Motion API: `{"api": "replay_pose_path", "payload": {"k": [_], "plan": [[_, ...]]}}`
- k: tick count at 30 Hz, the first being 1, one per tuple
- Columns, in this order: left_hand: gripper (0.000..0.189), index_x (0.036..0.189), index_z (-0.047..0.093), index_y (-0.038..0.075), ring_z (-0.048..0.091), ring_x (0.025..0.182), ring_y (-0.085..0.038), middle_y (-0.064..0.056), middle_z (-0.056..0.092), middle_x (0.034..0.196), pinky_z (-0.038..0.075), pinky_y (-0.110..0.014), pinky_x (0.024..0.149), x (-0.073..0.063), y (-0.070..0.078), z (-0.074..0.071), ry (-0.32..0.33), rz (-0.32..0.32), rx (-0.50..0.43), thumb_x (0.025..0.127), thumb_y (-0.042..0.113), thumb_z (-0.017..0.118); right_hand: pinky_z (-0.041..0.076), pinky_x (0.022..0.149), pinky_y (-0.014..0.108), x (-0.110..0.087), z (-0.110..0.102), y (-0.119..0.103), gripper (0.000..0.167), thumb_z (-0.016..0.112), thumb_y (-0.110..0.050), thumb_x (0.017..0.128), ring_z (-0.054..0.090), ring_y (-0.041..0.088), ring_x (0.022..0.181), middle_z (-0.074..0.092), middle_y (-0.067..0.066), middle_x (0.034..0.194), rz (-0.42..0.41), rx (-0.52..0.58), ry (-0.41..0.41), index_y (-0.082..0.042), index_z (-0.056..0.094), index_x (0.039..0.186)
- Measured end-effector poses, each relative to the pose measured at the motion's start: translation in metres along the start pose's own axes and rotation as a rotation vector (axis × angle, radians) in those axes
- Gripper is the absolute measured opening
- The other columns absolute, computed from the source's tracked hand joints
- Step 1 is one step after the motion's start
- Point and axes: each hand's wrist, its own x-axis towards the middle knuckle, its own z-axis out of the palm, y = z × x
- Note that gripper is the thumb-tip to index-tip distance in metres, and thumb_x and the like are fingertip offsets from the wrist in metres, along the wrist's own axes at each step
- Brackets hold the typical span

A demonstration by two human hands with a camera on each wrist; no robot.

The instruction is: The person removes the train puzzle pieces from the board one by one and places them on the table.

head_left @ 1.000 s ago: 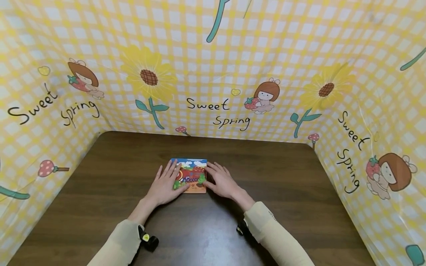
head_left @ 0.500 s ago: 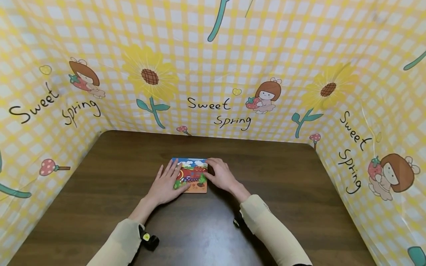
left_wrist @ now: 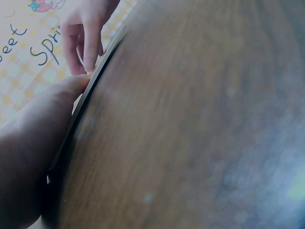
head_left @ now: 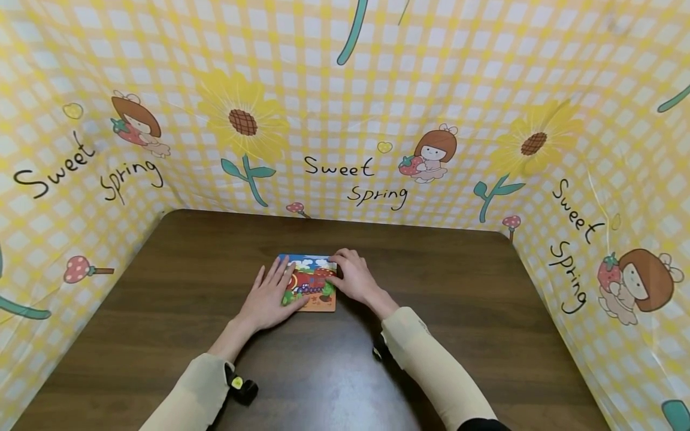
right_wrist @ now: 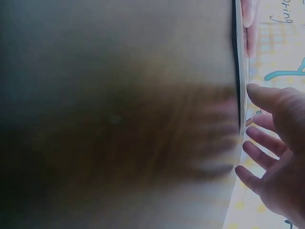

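A thin square board (head_left: 311, 287) with a bright cartoon picture of sky, clouds, red shapes and green plants lies flat on the dark wooden table. My left hand (head_left: 268, 302) rests on its left part with the fingers spread, the thumb along the near edge. The right hand (head_left: 354, 276) bends over the board's upper right corner, its index finger near the top edge and the thumb lower down on the right side. From the right wrist view, the right thumb (right_wrist: 262, 97) reaches the board edge (right_wrist: 240, 71) and the other fingers are loosely bent and apart.
Brown wood-grain table (head_left: 458, 335) surrounds the board. A yellow checked cloth (head_left: 345, 114) with flowers and lettering stands around its back and sides. Black wrist-worn cameras, such as the left wrist camera (head_left: 245, 392), sit below the cuffs.
My right hand has shifted from beside the right edge, fingers extended, up and slightly left over the upper right corner, its fingers now more bent. The left hand and the board stay put.
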Motion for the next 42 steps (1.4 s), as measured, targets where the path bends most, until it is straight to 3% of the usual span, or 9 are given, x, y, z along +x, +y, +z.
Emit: {"api": "replay_pose_path", "payload": {"k": [4,11,24,32,38,42], "plan": [[0.099,0.175,0.029,0.006,0.012,0.173,-0.042,-0.021,0.019,0.184,0.008,-0.07,0.138,-0.001,0.002,-0.001,-0.009,-0.002,0.018,0.103,0.067,0.061,0.05,0.105,0.052,0.004,0.001,0.0,0.05,0.079,-0.037,0.104,0.057,0.031,0.13,0.064,0.013,0.142,0.018,-0.031,0.0,-0.005,0.073,0.142],[0.086,0.174,0.037,0.018,0.012,0.173,-0.043,-0.019,0.019,0.185,0.009,-0.071,0.138,-0.001,0.004,-0.002,0.0,0.003,0.036,0.104,0.062,0.063,0.048,0.108,0.053,0.008,-0.001,-0.011,0.047,0.083,-0.032,0.101,0.057,0.035,0.132,0.063,0.016,0.14,0.105,0.003,-0.015,-0.003,0.074,0.136],[0.086,0.173,0.038,0.019,0.012,0.173,-0.044,-0.021,0.02,0.184,0.009,-0.072,0.137,-0.001,0.002,0.0,0.003,0.011,0.012,0.104,0.065,0.062,0.044,0.109,0.053,0.014,0.005,-0.016,0.042,0.083,-0.026,0.101,0.053,0.036,0.129,0.059,0.02,0.141,0.235,0.15,-0.004,-0.002,0.067,0.131],[0.087,0.174,0.036,0.021,0.011,0.174,-0.043,-0.021,0.019,0.184,0.008,-0.072,0.137,-0.001,0.002,-0.001,-0.003,0.01,0.017,0.104,0.066,0.061,0.043,0.112,0.055,0.012,0.006,-0.019,0.04,0.081,-0.023,0.102,0.053,0.038,0.131,0.059,0.021,0.141,0.249,0.193,0.004,-0.002,0.065,0.133],[0.087,0.174,0.036,0.021,0.011,0.174,-0.043,-0.02,0.018,0.185,0.008,-0.071,0.137,-0.001,0.001,-0.001,-0.009,0.01,0.008,0.104,0.065,0.061,0.044,0.107,0.053,0.01,0.008,-0.022,0.05,0.08,-0.022,0.103,0.056,0.035,0.124,0.063,0.019,0.133,0.237,0.195,0.009,-0.002,0.063,0.145],[0.087,0.174,0.035,0.021,0.01,0.174,-0.043,-0.02,0.017,0.185,0.006,-0.071,0.137,-0.001,0.002,-0.001,-0.014,0.007,-0.001,0.104,0.067,0.06,0.045,0.106,0.053,0.009,0.008,-0.022,0.045,0.082,-0.024,0.102,0.056,0.035,0.125,0.064,0.019,0.134,0.237,0.157,0.02,-0.001,0.069,0.139]]}}
